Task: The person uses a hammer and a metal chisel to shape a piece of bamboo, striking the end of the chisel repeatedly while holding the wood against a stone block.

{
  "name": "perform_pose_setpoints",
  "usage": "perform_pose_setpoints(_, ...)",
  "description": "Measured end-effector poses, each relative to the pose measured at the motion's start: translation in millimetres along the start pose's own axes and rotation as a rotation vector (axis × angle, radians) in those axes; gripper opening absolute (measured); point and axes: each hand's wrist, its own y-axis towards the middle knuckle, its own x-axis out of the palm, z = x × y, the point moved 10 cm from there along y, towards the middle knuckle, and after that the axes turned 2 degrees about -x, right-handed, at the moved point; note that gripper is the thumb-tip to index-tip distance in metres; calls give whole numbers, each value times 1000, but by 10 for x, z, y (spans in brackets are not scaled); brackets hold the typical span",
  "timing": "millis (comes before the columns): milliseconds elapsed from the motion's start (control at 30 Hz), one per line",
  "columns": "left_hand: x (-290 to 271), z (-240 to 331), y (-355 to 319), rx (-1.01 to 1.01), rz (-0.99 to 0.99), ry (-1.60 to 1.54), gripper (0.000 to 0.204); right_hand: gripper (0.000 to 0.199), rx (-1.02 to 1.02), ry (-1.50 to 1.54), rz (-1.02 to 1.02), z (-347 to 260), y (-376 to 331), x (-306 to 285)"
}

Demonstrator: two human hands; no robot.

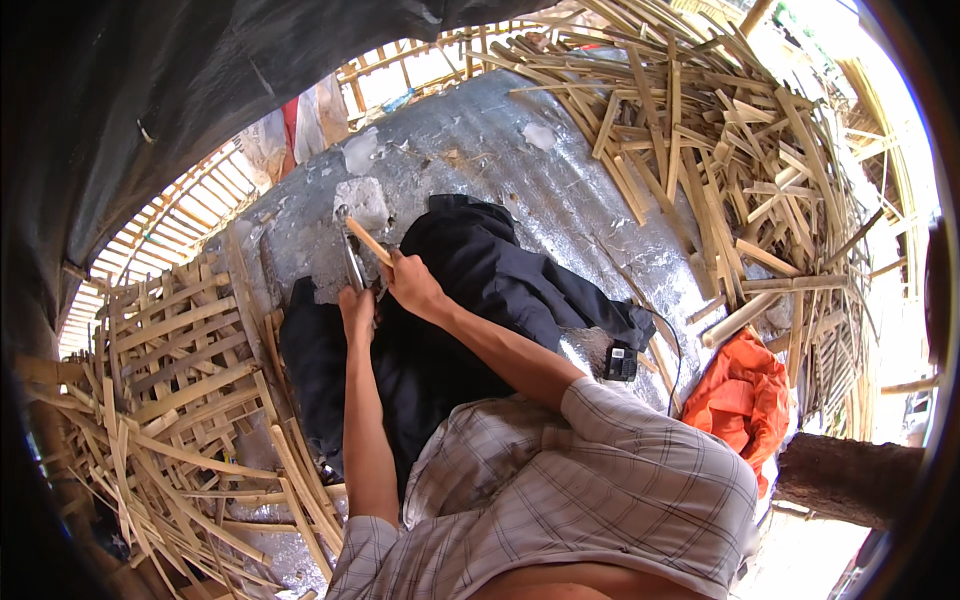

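My left hand (358, 312) is closed round the lower end of a knife (353, 262), whose narrow shiny blade points away from me. Just to its right, my right hand (414, 284) grips a short bamboo strip (370, 242). The strip slants up and left, its far end close to the blade's tip; I cannot tell if they touch. Right beyond both tips sits a rough whitish block (361, 204). Black cloth (400, 350) spreads beneath my hands and over my lap.
A silvery sheet (460, 130) covers the ground ahead. Loose bamboo strips (680, 130) pile up at the far right. Woven bamboo (180, 340) lies at the left. Orange cloth (740, 390), a small black device (621, 363) with a cable and a log (845, 480) are to my right.
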Motion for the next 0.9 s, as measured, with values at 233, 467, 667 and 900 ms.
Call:
perform_pose_setpoints(233, 36, 126, -56, 10, 12, 25, 13, 24, -6, 18, 18, -4, 21, -1)
perform_pose_setpoints(467, -1, 109, -109, -5, 17, 52, 10, 19, -5, 89, 32, -57, -6, -87)
perform_pose_setpoints(667, -89, -34, 10, 7, 24, 58, 10, 21, -12, 112, 66, -123, 6, -76)
perform_pose_setpoints(900, 79, 35, -90, -110, -18, -11, 9, 19, 49, 90, 8, 51, 7, -13)
